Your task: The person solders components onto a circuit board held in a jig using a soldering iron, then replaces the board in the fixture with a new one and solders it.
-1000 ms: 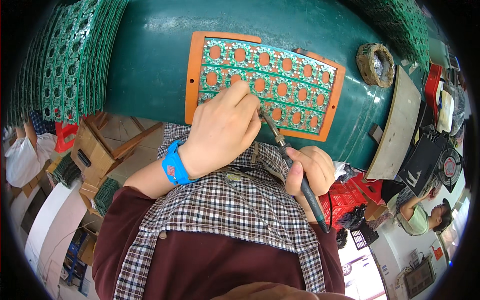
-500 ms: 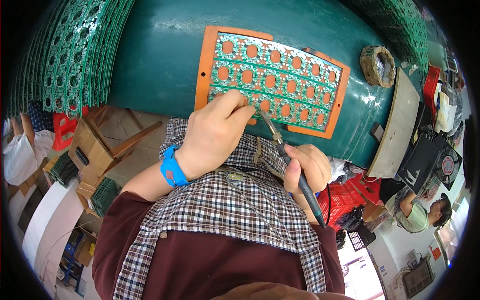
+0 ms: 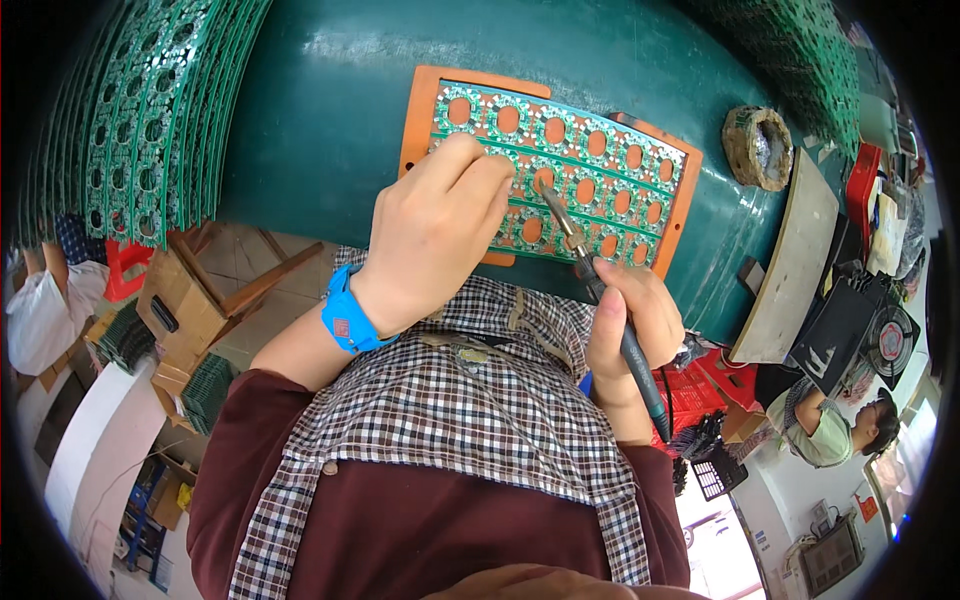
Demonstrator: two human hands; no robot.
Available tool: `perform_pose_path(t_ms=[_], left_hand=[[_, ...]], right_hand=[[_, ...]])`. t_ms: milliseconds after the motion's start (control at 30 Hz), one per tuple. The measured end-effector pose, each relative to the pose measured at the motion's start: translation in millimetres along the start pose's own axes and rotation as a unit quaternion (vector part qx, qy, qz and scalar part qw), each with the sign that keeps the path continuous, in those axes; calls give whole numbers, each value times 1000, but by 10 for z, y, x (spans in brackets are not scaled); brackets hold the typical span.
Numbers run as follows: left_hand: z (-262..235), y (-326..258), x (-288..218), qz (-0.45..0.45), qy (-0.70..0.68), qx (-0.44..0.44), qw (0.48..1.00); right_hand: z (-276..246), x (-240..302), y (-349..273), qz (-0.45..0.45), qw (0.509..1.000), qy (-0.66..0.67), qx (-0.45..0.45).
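My left hand (image 3: pixel 435 235) presses curled fingers on the green circuit board panel (image 3: pixel 560 180) in its orange frame (image 3: pixel 420 100), on the table (image 3: pixel 320 130). My right hand (image 3: pixel 625 320) is clamped round a soldering iron (image 3: pixel 600 300), tip touching the panel.

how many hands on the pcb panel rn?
2. The left hand rests on the circuit-board panel; the right hand holds a soldering iron at its near edge.

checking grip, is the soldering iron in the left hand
No, the right hand grips the soldering iron, while the left hand rests on the circuit board panel.
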State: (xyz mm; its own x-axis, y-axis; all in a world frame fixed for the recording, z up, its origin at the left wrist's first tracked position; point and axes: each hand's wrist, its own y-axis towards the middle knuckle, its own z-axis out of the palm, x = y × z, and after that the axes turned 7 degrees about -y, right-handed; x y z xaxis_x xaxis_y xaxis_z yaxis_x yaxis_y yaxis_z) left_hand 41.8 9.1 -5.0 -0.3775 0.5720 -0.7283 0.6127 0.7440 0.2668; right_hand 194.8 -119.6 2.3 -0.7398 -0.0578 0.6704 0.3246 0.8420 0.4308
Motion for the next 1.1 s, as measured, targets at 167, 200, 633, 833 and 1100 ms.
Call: perform_pose_path(t_ms=[167, 200, 633, 833, 1100], left_hand=[[31, 0, -17, -1, 8, 14, 1000], [26, -1, -21, -1, 3, 13, 1000], [-43, 0, -28, -26, -11, 71, 997], [-42, 209, -25, -12, -1, -6, 1000], [89, 259, 62, -11, -1, 6, 1000]], right_hand=[[26, -28, 14, -10, 1000, -2, -6], [24, -30, 12, -9, 1000, 0, -1], [3, -12, -14, -10, 999, -6, 29], [-39, -31, 117, 56, 998, 12, -19], [82, -81, 276, 21, 1000, 0, 5]])
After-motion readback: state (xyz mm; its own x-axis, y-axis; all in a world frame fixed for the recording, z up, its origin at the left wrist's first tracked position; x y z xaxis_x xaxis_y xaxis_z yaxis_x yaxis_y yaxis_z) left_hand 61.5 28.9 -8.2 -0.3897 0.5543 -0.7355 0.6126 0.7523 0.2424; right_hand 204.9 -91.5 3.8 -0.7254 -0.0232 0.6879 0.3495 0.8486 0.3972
